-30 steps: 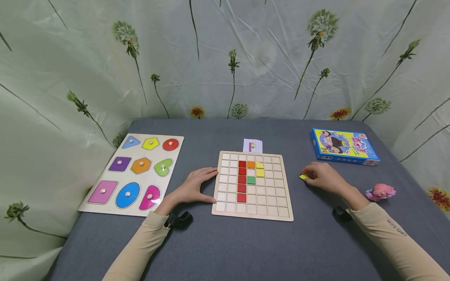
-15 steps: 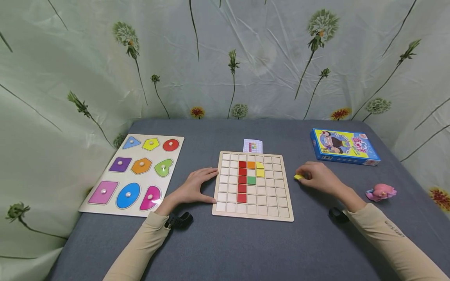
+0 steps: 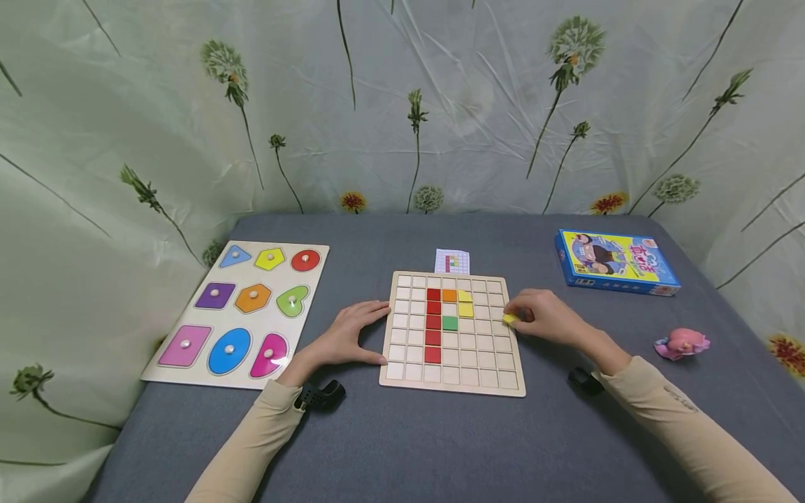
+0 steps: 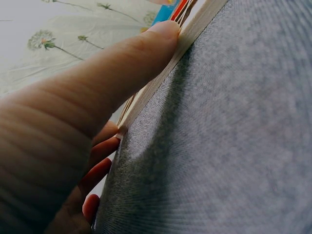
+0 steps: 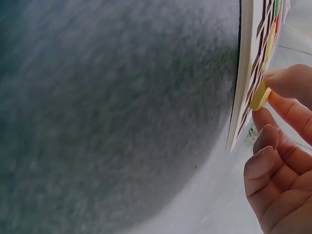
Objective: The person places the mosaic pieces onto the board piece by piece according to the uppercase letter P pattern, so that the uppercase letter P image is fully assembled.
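- At the middle of the grey worktop [image 3: 440, 440] lies a wooden grid board [image 3: 451, 370]; its cells hold a column of red tiles [image 3: 432, 323], an orange tile [image 3: 449, 295], two yellow tiles [image 3: 465, 303] and a green tile [image 3: 449, 323]. The other cells show bare wood.
- Over the board's right edge, the right hand [image 3: 546, 320] pinches a small yellow tile [image 3: 510, 319] between thumb and fingertips, a narrow grip. The right wrist view shows that tile just above the board's surface; whether it touches cannot be told.
- Against the board's left edge, the left hand [image 3: 344, 339] rests with relaxed fingers, holding nothing. Its thumb presses the rim in the left wrist view.
- Near the left edge of the worktop, a shape puzzle board [image 3: 242, 311] holds nine coloured pieces with knobs, each in its own recess.
- Behind the grid board, a small pattern card [image 3: 452, 261] lies partly cut off by the board's far edge; its print is too small to read.
- Toward the right far corner sits a blue box [image 3: 613, 262], shut, contents hidden. A pink toy [image 3: 681, 344] lies near the right edge.
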`<state>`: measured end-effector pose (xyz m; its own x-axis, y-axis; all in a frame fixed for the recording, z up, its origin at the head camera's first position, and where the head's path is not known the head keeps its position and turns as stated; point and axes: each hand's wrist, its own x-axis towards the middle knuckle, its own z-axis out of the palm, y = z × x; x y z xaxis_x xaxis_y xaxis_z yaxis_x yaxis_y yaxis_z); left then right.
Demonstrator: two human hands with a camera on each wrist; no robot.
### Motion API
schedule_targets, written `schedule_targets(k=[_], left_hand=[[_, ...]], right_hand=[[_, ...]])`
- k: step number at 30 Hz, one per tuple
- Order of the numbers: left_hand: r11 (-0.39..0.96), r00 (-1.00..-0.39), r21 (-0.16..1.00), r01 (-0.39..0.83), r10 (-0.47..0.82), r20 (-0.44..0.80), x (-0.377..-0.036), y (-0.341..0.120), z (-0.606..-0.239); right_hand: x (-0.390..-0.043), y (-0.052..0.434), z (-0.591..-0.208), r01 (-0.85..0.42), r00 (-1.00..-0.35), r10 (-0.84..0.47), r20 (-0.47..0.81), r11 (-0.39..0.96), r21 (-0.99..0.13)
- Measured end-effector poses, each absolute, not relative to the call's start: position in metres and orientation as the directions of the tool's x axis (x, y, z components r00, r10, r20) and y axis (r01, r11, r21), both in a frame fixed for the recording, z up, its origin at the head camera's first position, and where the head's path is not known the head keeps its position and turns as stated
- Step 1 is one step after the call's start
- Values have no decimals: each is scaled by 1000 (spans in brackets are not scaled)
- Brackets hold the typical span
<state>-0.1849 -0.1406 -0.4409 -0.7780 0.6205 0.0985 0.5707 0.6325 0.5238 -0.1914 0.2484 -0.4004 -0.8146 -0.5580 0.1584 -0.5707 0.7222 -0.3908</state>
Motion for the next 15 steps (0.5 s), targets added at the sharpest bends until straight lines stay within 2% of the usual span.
schedule_targets(k=[15], left_hand=[[633, -778, 521, 573, 620, 102, -185, -140, -440]], right_hand=[[-193, 228, -396, -570, -797, -597, 88, 696, -436]])
